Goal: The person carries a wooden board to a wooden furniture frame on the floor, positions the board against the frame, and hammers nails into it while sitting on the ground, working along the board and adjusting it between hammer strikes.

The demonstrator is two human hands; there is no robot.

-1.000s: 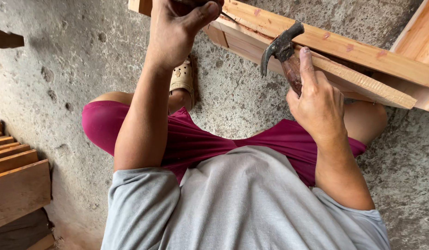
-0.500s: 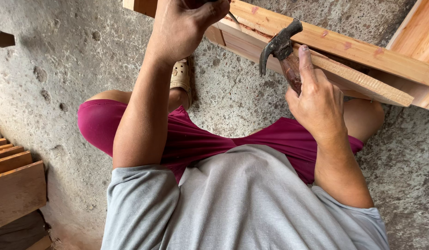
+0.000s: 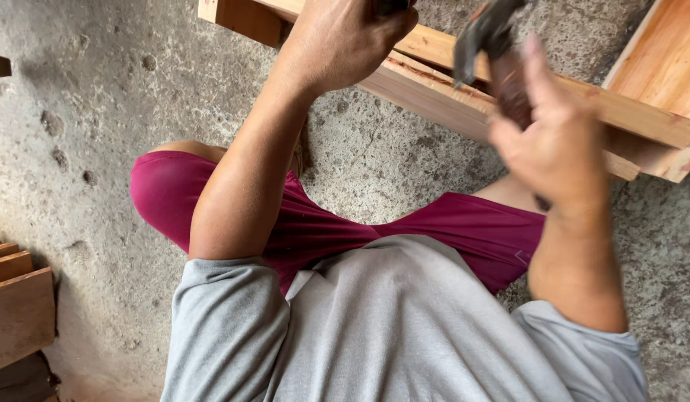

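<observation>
My right hand [image 3: 557, 141] grips the dark wooden handle of a claw hammer [image 3: 488, 30], its metal head raised and blurred above a long wooden batten [image 3: 464, 104]. My left hand [image 3: 345, 37] is closed at the top of the view, resting on the same wooden pieces; a small dark item shows between its fingers, too hidden to name. I sit on a concrete floor in magenta shorts and a grey shirt.
Several light wooden boards [image 3: 657, 74] lie across the upper right. A stack of darker wooden planks [image 3: 17, 313] sits at the lower left edge. Rough grey concrete floor [image 3: 84, 134] surrounds my legs.
My right hand has swung the hammer, which now looks blurred and higher in view. The camera has shifted closer and downward; my left hand stays on the wood.
</observation>
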